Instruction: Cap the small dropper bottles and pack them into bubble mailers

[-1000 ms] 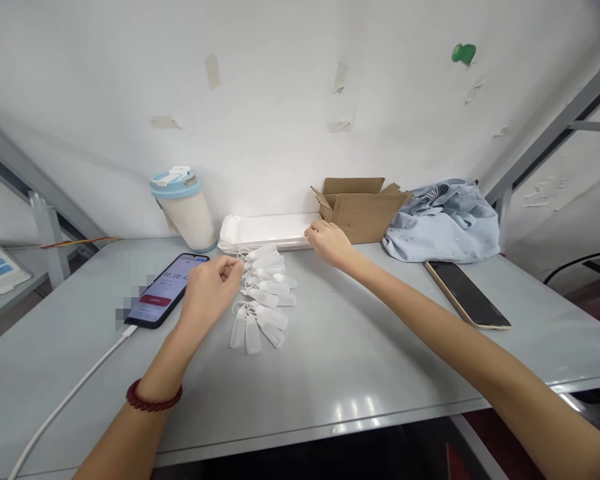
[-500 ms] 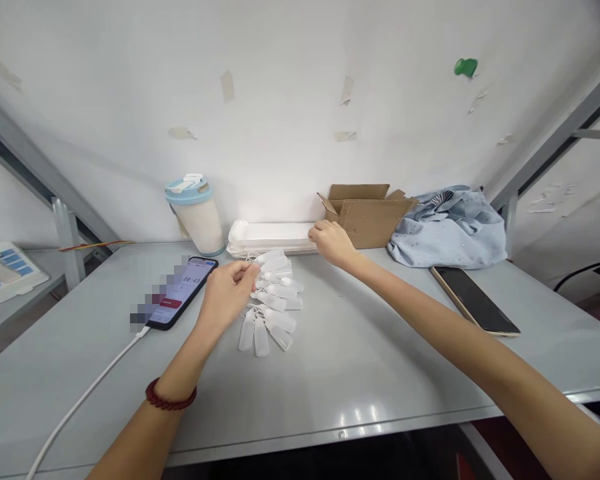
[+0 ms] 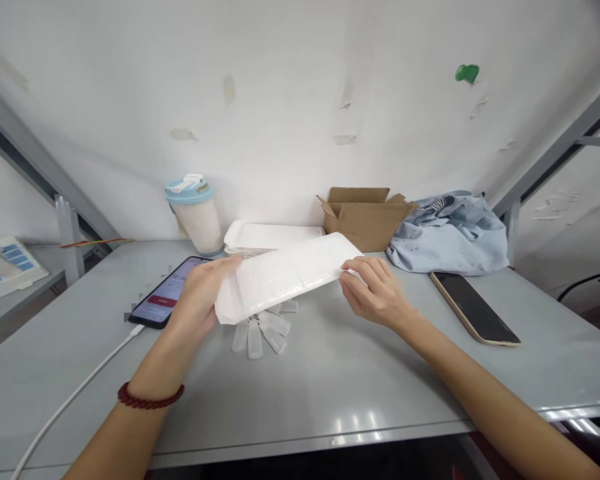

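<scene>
The grey worktop (image 3: pixel 330 380) carries a lidded cup (image 3: pixel 197 223) and charging phone (image 3: pixel 163 297) at left, white packets (image 3: pixel 280 235) and tags (image 3: pixel 255 340) mid-frame, carton (image 3: pixel 370 228), blue cloth (image 3: pixel 450 240) and dark-screened phone (image 3: pixel 473 307) rightward.

White wall (image 3: pixel 280 80) behind grey table (image 3: pixel 370 373)

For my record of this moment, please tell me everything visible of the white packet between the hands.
The white packet is long, flat and rectangular, with a glossy, wrinkled surface like film and a creased left end. No print shows. It is held tilted, partly hiding the white tags; the left hand grips its left end, the right hand its right end.
</scene>
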Demonstrator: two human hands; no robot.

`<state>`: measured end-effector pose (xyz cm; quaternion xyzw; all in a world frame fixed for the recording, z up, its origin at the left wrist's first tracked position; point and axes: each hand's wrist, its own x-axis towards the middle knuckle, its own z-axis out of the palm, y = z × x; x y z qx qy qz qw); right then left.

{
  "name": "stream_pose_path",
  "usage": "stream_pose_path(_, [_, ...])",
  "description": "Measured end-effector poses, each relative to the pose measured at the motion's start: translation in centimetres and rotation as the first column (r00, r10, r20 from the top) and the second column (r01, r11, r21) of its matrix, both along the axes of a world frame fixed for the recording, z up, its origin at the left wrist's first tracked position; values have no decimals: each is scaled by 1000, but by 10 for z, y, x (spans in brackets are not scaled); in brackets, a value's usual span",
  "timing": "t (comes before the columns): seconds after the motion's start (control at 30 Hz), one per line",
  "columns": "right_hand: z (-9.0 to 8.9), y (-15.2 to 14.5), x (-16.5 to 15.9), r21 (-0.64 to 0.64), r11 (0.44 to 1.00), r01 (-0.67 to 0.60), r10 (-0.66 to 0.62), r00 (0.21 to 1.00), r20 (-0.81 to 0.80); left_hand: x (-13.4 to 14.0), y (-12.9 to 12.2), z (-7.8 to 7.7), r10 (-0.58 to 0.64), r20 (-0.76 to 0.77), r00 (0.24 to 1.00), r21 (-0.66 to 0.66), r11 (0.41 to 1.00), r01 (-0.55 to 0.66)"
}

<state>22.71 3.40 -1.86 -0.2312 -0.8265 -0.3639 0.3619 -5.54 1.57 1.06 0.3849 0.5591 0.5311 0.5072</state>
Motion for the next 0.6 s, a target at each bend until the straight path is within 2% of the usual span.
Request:
stream_pose_path(0.07, [1, -4, -2, -99, 995, -19, 18, 1000, -8, 4, -1, -3, -12, -36, 999, -14, 1000, 11])
stream_pose_path(0.13, [2, -11, -6, -241, 970, -30, 34, 999, 15, 11, -4, -5, -91, -61, 994, -24, 996, 90])
stream_pose_path(0.23, [3, -23, -15, -434, 901, 18, 45, 990, 134, 23, -10, -8, -257, -153, 954, -3, 966, 260])
stream_pose_path(0.37, [3, -34, -25, -591, 802, 88, 59, 973, 225, 38, -17, -15, -415, -262, 871, 63, 893, 445])
stream_pose_path(0.43, [1, -34, -26, -653, 753, 82, 79, 974, 212, 44, -20, -16, -462, -301, 834, 88, 858, 506])
stream_pose_path(0.5, [0, -32, -25, -679, 732, 62, 85, 980, 181, 47, -23, -17, -497, -301, 814, 95, 834, 544])
stream_pose_path(0.6, [-2, -26, -19, -637, 771, 28, 67, 990, 125, 49, -24, -19, -516, -222, 827, 94, 833, 545])
